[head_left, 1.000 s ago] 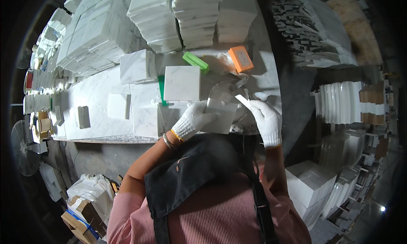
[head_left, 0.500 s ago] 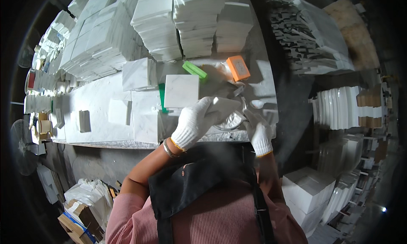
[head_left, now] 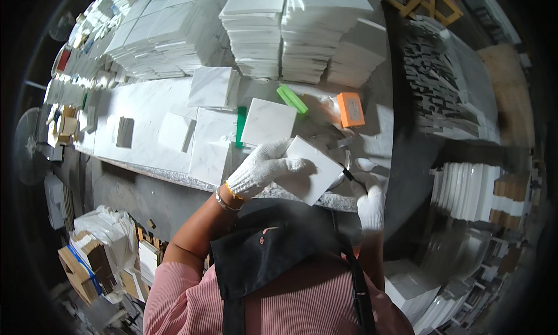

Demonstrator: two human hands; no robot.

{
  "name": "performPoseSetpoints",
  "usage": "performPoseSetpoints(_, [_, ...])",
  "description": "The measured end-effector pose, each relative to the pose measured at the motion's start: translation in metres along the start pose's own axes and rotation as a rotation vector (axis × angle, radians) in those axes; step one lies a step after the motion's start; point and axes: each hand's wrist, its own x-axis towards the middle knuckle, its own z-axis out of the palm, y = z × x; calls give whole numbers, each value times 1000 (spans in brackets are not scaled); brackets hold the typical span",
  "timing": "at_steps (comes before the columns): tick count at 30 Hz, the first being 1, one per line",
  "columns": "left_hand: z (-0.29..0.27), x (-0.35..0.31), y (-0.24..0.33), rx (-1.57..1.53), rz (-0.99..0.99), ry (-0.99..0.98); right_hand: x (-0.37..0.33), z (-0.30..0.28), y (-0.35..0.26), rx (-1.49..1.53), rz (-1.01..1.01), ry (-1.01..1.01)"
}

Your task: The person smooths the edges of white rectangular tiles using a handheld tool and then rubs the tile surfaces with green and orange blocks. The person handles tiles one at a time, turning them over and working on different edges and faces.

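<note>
My left hand (head_left: 258, 169), in a white knit glove, grips a square white marble tile (head_left: 314, 178) by its left side, thumb lying across its face. The tile is held turned, one corner toward me. My right hand (head_left: 371, 204), also gloved, is closed around a thin dark-handled tool (head_left: 354, 180) whose tip meets the tile's right edge; its exact kind is unclear. Just beyond my left hand lies another white tile (head_left: 269, 121). A green block (head_left: 292, 100) and an orange box (head_left: 350, 109) rest behind the held tile, near white scraps.
Tall stacks of tiles (head_left: 253, 35) line the back of the worktable (head_left: 139, 96). Smaller tile stacks (head_left: 210, 88) and a flat green piece (head_left: 240, 127) are at the left. More tiles (head_left: 465, 186) stand beyond the right edge; a fan (head_left: 30, 140) is far left.
The held tile now shows its broad face to me. My right hand has drawn back toward me, and the dark tool has come into sight in it. The whole view has shifted.
</note>
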Motion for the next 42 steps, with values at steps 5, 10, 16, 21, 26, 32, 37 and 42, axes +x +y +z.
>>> performPoseSetpoints(5, [-20,-5,35,249,-26,55,14,-5,-8,63,36,-49])
performPoseSetpoints(10, [-60,16,35,573,42,42,26,-7,-22,265,76,-222])
performPoseSetpoints(16, [-62,40,58,850,-139,100,46,6,-49,574,73,-352])
performPoseSetpoints(21, [-80,29,17,1123,445,314,81,36,-66,514,-176,-334])
performPoseSetpoints(26, [-63,-6,3,1268,277,341,111,60,-84,316,-285,-358])
performPoseSetpoints(32, [-76,-1,-17,1178,399,268,119,77,-97,164,-427,-327])
performPoseSetpoints(37, [-85,4,-27,1189,490,291,84,63,-97,94,-280,-396])
performPoseSetpoints(42, [-87,5,-27,1142,523,300,91,62,-104,89,-223,-426])
